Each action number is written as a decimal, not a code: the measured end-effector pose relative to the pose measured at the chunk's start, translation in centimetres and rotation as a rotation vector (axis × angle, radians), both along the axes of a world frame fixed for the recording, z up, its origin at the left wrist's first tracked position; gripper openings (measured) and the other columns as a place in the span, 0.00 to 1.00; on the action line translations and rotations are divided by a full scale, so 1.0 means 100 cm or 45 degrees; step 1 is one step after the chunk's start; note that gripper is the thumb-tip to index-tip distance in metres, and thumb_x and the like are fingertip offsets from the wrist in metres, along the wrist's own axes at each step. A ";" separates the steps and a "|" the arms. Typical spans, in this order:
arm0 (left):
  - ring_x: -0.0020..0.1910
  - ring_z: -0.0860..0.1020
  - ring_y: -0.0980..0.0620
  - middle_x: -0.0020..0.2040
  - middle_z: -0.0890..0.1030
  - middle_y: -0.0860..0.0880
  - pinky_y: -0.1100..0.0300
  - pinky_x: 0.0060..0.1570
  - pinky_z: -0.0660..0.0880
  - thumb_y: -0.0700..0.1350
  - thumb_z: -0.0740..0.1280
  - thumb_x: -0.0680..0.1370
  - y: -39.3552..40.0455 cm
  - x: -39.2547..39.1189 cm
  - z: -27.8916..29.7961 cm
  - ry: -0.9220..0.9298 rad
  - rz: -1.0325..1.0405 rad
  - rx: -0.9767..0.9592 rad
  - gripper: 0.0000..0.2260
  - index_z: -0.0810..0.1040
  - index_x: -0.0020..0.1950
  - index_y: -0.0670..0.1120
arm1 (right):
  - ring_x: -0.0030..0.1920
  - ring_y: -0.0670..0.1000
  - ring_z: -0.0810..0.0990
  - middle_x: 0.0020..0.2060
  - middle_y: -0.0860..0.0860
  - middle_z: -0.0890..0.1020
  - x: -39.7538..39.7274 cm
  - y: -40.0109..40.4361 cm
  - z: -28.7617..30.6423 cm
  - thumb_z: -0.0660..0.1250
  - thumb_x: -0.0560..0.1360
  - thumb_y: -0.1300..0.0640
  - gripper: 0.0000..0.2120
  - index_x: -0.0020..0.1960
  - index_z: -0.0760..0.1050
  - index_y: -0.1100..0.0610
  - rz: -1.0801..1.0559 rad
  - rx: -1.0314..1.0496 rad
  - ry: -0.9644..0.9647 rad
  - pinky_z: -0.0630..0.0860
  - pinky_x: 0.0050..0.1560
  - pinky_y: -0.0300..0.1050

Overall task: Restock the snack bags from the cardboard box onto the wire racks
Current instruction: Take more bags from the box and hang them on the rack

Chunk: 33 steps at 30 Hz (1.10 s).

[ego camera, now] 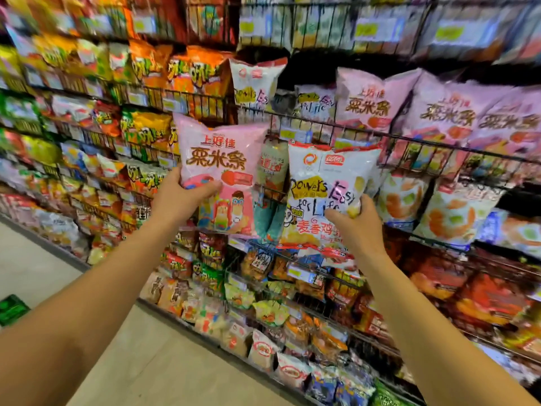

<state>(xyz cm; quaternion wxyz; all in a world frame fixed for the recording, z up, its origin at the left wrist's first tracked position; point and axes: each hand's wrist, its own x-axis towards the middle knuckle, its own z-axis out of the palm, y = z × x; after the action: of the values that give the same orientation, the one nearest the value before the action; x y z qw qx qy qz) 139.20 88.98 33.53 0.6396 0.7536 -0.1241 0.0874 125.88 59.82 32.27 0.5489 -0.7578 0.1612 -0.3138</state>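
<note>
My left hand (pixel 183 197) grips a pink snack bag (pixel 218 159) with brown characters, held upright in front of the wire racks. My right hand (pixel 355 221) grips a white snack bag (pixel 325 183) with black and red lettering, also raised before the racks. Above them a wire rack (pixel 345 128) holds matching pink bags (pixel 371 104) on its right and matching white bags (pixel 256 80) on its left. The cardboard box is out of view.
Black wire racks full of snack bags fill the wall from left to right, with orange bags (pixel 175 68) at upper left and shrimp-print bags (pixel 456 212) at right. Pale floor (pixel 38 268) lies at lower left, with a green crate (pixel 11 309) at its edge.
</note>
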 end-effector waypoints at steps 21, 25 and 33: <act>0.55 0.81 0.51 0.57 0.82 0.54 0.46 0.57 0.79 0.65 0.79 0.63 -0.051 0.244 0.095 -0.155 -0.276 -0.185 0.37 0.74 0.66 0.51 | 0.41 0.30 0.80 0.48 0.38 0.79 0.211 -0.014 0.184 0.76 0.72 0.65 0.23 0.63 0.72 0.55 -0.406 -0.384 -0.483 0.77 0.46 0.29; 0.48 0.82 0.56 0.51 0.82 0.58 0.55 0.53 0.80 0.52 0.79 0.70 -0.059 0.270 0.097 -0.156 -0.355 -0.326 0.22 0.74 0.60 0.53 | 0.49 0.47 0.80 0.52 0.49 0.81 0.241 -0.015 0.184 0.77 0.70 0.65 0.25 0.64 0.73 0.59 -0.513 -0.424 -0.444 0.77 0.51 0.32; 0.51 0.85 0.48 0.53 0.85 0.53 0.39 0.52 0.81 0.61 0.80 0.60 -0.072 0.291 0.097 -0.109 -0.464 -0.413 0.28 0.79 0.57 0.56 | 0.55 0.54 0.80 0.53 0.50 0.79 0.276 -0.023 0.153 0.76 0.71 0.61 0.23 0.62 0.70 0.56 -0.695 -0.373 -0.249 0.75 0.53 0.45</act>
<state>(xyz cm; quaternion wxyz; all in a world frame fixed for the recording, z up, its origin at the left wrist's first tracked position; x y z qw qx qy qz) 168.34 81.77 43.27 0.7515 0.6019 -0.2694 0.0213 153.45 57.56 47.52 0.3426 -0.7239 0.2580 -0.5404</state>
